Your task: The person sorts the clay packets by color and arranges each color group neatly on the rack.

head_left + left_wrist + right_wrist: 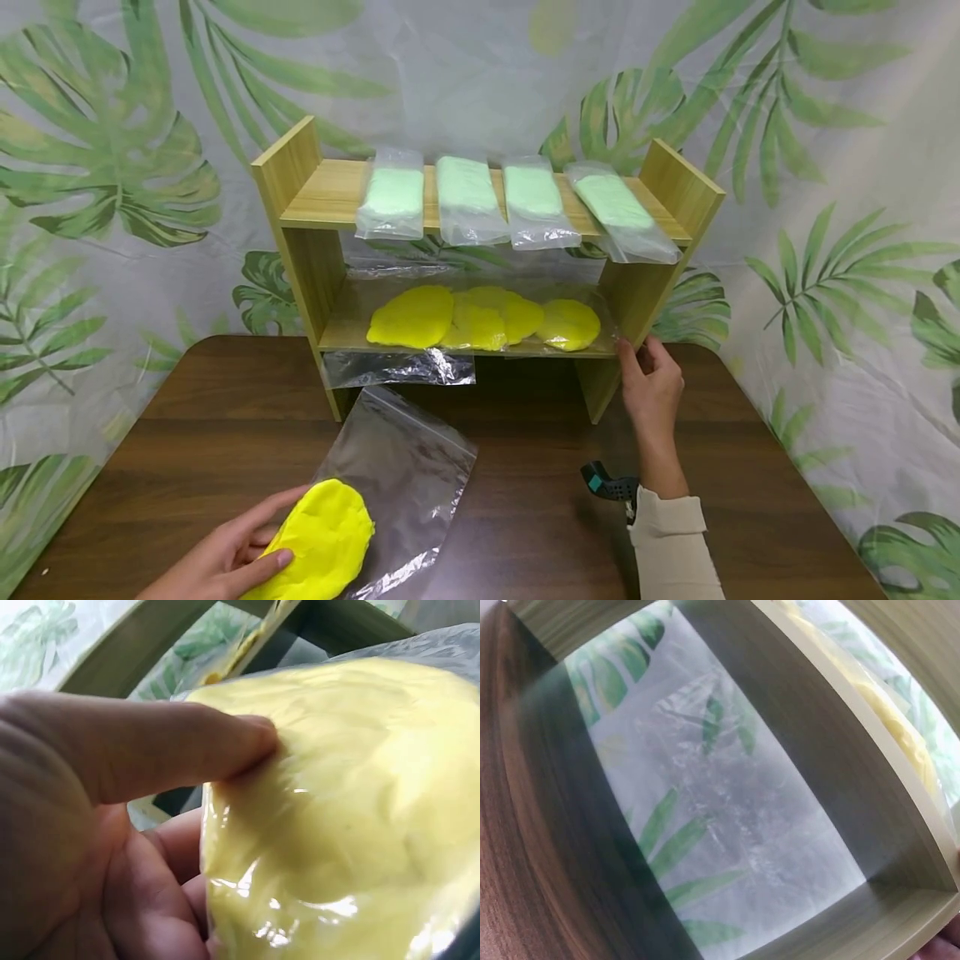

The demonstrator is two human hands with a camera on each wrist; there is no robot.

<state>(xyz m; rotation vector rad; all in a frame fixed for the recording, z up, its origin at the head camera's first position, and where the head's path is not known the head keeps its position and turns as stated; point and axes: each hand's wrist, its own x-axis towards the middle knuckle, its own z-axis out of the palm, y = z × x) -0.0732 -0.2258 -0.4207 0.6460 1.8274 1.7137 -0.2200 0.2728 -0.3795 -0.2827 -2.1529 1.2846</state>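
Note:
In the head view my left hand [240,542] grips a flat yellow slab of modelling clay [318,533] in a clear zip bag [393,467], whose zip end reaches towards the shelf. The left wrist view has the thumb pressed on top of the bagged clay [337,802] and the fingers beneath it. My right hand [652,383] holds the right side panel of the wooden shelf [651,310], thumb inside and fingers outside. On the lower board several bagged yellow clay pieces [412,317] lie in an overlapping row beside that hand.
Several bagged pale green slabs [465,187] lie on the upper board, the rightmost tilted. An empty-looking bag end [397,368] hangs off the lower board. The shelf stands on a dark wooden table [525,517], before a leaf-print cloth [480,75]. A black device [611,483] sits at the right wrist.

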